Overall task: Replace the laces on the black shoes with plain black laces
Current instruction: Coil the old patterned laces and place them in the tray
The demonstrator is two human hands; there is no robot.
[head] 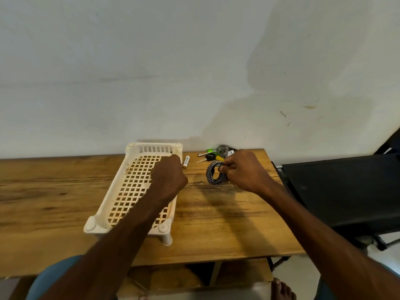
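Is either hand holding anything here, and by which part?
The right hand pinches the black-and-white braided cord at the top of its near loop. The left hand is curled over the white basket; whether it holds anything cannot be told.

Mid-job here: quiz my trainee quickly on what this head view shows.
1. True or false: the right hand pinches the black-and-white braided cord.
2. The battery lies: A) on the table, between the tray and the keys; B) inside the tray; C) on the chair.
3. Are any black shoes in view?
Key: 1 true; 2 A; 3 no.
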